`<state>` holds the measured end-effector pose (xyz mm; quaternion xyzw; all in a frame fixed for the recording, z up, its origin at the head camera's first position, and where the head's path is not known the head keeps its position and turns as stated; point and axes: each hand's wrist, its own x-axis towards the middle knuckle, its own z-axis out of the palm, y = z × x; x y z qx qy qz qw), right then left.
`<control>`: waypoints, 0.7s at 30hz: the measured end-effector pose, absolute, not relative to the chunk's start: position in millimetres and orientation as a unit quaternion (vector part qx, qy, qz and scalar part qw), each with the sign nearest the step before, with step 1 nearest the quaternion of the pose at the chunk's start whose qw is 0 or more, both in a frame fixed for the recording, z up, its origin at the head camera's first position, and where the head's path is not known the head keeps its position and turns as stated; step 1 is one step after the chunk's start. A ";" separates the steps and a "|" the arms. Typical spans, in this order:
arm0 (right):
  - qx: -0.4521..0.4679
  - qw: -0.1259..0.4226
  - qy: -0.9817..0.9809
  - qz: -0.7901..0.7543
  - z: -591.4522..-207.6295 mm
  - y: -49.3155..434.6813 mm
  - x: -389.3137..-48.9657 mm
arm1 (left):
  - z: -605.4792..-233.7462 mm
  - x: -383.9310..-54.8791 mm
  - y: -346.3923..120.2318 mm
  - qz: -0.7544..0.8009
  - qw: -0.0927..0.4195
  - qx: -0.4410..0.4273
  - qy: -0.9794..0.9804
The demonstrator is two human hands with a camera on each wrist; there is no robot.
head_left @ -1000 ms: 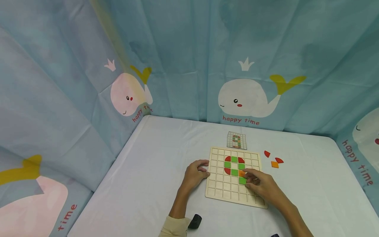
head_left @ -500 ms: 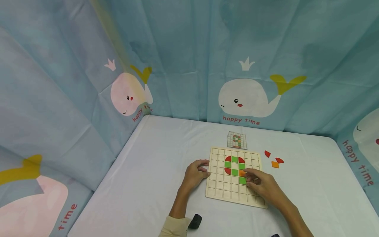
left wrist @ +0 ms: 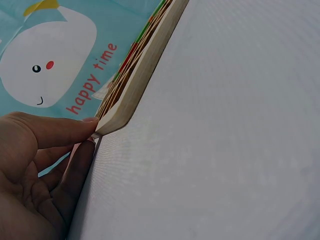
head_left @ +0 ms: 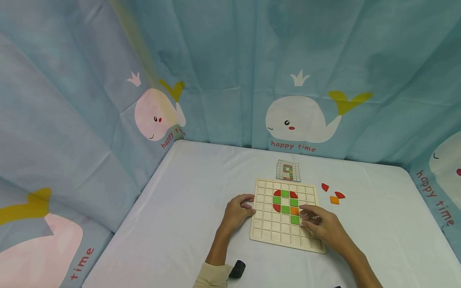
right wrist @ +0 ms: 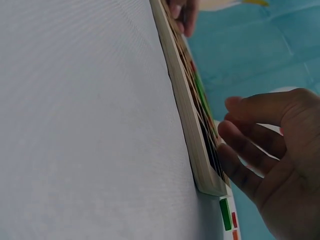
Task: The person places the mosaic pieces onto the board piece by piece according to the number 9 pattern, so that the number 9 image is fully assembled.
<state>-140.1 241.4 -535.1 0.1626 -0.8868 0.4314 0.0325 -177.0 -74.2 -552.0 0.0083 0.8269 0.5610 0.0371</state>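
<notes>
A pale wooden grid board (head_left: 271,228) lies on the white table. My left hand (head_left: 235,214) grips the board's left edge between thumb and fingers, as the left wrist view (left wrist: 50,155) also shows. Set in the grid is a ring of green squares (head_left: 285,194) and red quarter-circles (head_left: 277,208), with an orange square tile (head_left: 294,211) at its lower right corner. Below that tile sits another green square (head_left: 295,220). My right hand (head_left: 325,228) hovers close over the board, right of these two tiles, its fingers loosely bent with nothing between them.
Beyond the board lies a pattern card (head_left: 288,171) showing a similar coloured figure. Two red quarter-circles (head_left: 325,187) and a loose orange square (head_left: 334,200) lie to the board's right. A black object (head_left: 237,269) is beside my left sleeve (head_left: 213,275). A whale-print curtain (head_left: 223,116) stands behind.
My right hand has drawn back slightly to the right from the orange tile, which now shows fully in the grid. My left hand has stayed at the board's edge.
</notes>
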 end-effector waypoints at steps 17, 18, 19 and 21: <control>0.155 0.083 -0.898 0.403 -533.1 254.7 -135.6 | -551.4 -176.7 -74.5 0.560 0.038 0.008 0.827; 0.157 0.088 -0.897 0.403 -532.6 255.5 -135.0 | -551.4 -176.7 -74.5 0.560 0.038 0.008 0.827; 0.156 0.092 -0.896 0.405 -532.3 256.6 -134.5 | -551.5 -176.7 -74.5 0.560 0.037 0.009 0.828; 0.151 0.098 -0.896 0.405 -531.0 258.6 -133.4 | -551.4 -176.7 -74.4 0.560 0.036 0.010 0.828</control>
